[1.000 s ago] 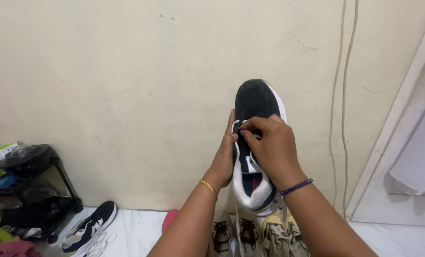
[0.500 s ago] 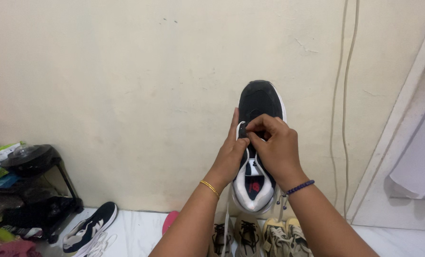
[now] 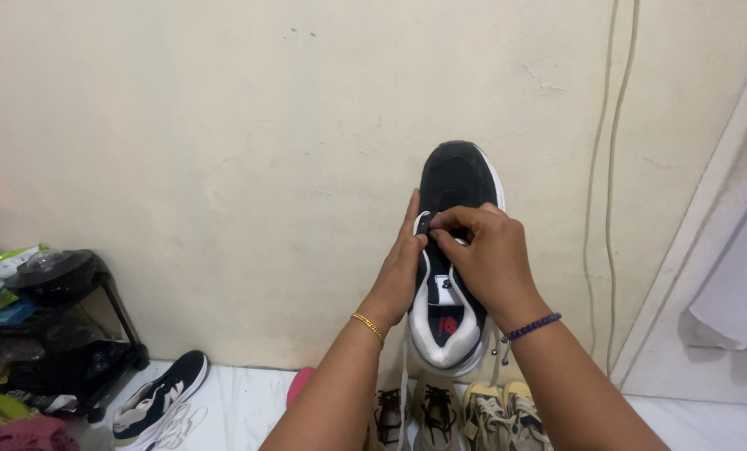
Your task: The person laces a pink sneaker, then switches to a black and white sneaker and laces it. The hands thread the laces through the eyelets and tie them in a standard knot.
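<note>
Sneaker [image 3: 453, 250] steadied by left hand [image 3: 400, 271]; right hand [image 3: 482, 259] pinched lace [image 3: 428, 224] at eyelet. Risk: lace slipping free, pinch shallow.

One head-worn camera looks forward and slightly down, close behind raised hands, facing a wall [image 3: 181, 167].

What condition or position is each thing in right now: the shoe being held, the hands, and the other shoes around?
Black and white sneaker: held up in the air, toe away from the person, lace partly threaded.
Left hand: grips the sneaker's left side.
Right hand: fingertips pinch the white lace near the front eyelets.
Matching sneaker: lying on the floor, lace loose.
Beige shoes: standing in a row on the floor, laced.
</note>
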